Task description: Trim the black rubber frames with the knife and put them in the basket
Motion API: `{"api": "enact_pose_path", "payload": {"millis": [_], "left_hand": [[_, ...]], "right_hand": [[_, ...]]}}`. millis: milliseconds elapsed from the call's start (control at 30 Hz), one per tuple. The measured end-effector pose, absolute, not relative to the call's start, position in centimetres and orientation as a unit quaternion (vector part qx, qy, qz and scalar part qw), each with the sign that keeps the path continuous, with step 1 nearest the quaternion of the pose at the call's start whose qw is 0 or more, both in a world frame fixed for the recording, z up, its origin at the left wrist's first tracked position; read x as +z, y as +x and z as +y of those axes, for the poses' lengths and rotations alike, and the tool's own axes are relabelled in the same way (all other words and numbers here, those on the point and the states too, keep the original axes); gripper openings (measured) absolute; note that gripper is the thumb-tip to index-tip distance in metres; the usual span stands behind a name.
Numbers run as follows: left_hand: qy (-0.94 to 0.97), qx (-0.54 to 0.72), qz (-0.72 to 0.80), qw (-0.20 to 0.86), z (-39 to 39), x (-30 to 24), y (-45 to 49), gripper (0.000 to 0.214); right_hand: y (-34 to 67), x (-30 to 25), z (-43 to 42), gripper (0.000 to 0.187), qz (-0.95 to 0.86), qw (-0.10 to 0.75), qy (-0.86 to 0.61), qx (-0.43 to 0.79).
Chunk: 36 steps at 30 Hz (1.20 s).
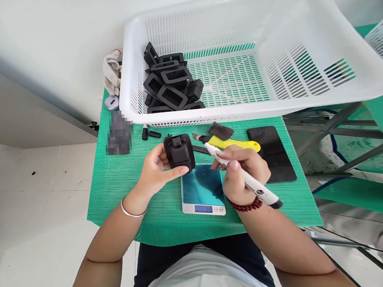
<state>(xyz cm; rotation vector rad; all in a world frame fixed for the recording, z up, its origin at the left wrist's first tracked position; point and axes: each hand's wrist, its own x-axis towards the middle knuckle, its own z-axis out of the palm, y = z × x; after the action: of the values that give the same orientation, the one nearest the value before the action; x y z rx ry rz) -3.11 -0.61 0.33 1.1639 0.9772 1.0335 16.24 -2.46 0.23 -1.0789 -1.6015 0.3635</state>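
Observation:
My left hand (155, 169) grips a black plastic housing (180, 153), its clipped side facing me, above the upper left of a small digital scale (203, 186) with a shiny blue plate. In my right hand (245, 170) is a white marker pen (259, 186), held slantwise; its tip points up and left, towards the housing but apart from it. Just beyond the pen lies a yellow utility knife (234, 143), with a dark cloth-like piece (221, 131) touching it. A black pen cap (155, 134) rests on the green mat, left of the knife.
A large white plastic basket (209, 113) stands at the back, with several black plastic frames (172, 96) in its left end. A black phone (275, 154) lies at the right. A glove (112, 72) and a round grey lid (112, 103) sit left of the basket.

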Motion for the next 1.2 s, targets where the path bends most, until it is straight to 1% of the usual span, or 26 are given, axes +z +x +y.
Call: {"api": "enact_pose_path", "payload": {"millis": [100,233,533,700,800,967,1067,1200], "left_hand": [[0.489,0.477,0.425,0.594,-0.5,0.2,-3.2,0.061],[0.48,0.487,0.417,0.599,-0.5,0.3,-3.1,0.055],[0.487,0.468,0.417,0.608,-0.5,0.3,-3.1,0.053],[0.484,0.464,0.428,0.606,-0.5,0.3,-3.0,0.056],[0.481,0.475,0.43,0.599,-0.4,0.2,-3.1,0.057],[0.468,0.484,0.436,0.597,0.0,-0.2,-3.2,0.054],[0.452,0.485,0.44,0.606,0.1,-0.1,-3.3,0.054],[0.446,0.492,0.422,0.617,0.0,0.1,-3.3,0.05]], "right_hand": [[16.0,0.1,-2.6,0.013,-0.657,0.611,-0.409,0.163],[15.5,0.4,-2.5,0.014,-0.691,0.581,-0.393,0.176],[15.4,0.8,-2.4,0.012,-0.715,0.551,-0.393,0.172],[15.4,1.2,-2.5,0.011,-0.694,0.528,-0.468,0.144],[15.5,1.1,-2.3,0.013,-0.663,0.524,-0.513,0.148],[16.1,1.0,-2.2,0.013,-0.668,0.519,-0.516,0.139],[17.4,1.5,-3.1,0.017,-0.704,0.488,-0.508,0.093],[20.5,1.2,-6.1,0.032,-0.773,0.395,-0.493,0.065]]}}
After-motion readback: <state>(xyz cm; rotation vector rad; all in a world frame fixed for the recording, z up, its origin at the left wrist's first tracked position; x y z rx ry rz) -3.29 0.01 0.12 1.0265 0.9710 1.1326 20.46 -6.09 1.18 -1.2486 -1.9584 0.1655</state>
